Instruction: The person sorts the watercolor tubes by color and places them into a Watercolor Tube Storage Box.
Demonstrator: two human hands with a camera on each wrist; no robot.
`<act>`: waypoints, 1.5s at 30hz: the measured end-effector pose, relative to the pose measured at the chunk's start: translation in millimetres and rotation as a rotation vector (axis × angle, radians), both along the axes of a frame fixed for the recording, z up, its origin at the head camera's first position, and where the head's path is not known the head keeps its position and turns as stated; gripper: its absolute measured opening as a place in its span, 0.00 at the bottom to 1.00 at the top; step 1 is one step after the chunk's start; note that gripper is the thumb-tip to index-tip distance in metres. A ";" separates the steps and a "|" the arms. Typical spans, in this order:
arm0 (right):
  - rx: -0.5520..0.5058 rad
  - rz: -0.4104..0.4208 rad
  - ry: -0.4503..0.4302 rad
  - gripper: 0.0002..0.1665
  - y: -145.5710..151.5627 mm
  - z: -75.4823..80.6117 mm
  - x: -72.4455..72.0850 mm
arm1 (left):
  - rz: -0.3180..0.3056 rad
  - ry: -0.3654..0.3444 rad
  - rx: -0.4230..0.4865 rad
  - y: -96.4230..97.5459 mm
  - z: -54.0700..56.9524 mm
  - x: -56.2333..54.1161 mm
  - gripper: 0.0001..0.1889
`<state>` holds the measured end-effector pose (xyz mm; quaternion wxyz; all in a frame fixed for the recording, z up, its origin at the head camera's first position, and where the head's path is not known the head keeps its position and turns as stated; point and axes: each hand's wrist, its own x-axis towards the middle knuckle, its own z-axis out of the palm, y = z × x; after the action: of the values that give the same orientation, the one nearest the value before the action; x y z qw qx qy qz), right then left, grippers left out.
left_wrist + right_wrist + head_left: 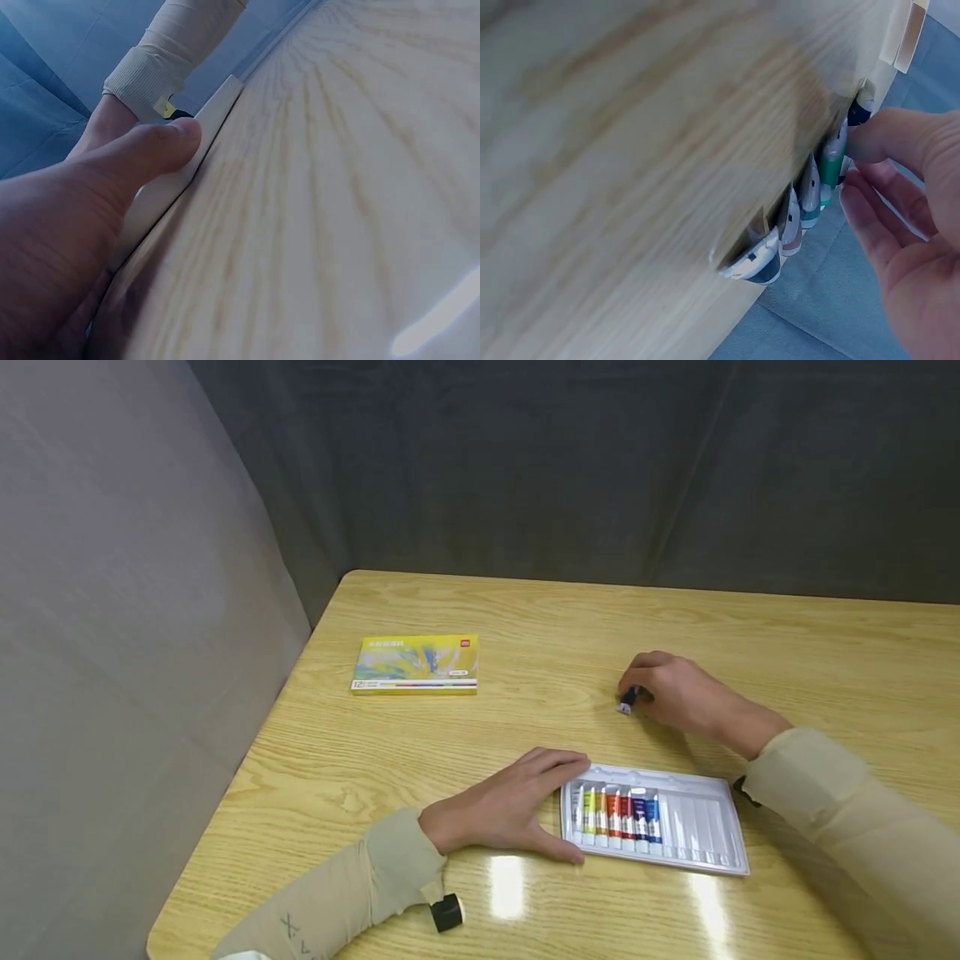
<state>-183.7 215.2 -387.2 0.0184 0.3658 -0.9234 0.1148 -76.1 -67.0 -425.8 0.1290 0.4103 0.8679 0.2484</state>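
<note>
In the head view a white plastic tray [705, 831] lies on the table, with several coloured paint tubes [615, 814] in its left part and bare slots at its right. My left hand [513, 802] spans the tray's left end, holding it with the thumb at the near edge and fingers at the far corner. Beyond the tray my right hand [678, 693] pinches a dark paint tube [627, 701] low over the tabletop. The right wrist view shows a green tube [830, 165] by the thumb, in a row with several others; the fingers hide part of them.
A yellow paint box [416, 664] lies flat at the table's back left. Behind the wooden table [540, 610] hangs a dark curtain [510, 468]; a grey one [135, 568] is at the left. A small black device [447, 912] hangs from my left cuff.
</note>
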 end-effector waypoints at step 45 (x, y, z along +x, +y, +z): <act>-0.335 -0.128 -0.098 0.24 18.6 16.7 44.4 | 0.005 0.016 -0.011 1.0 -0.2 1.3 0.59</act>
<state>-139.3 233.8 -370.5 0.0412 0.2921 -0.9126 0.2831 -74.9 -66.0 -426.1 0.1237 0.4092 0.8713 0.2409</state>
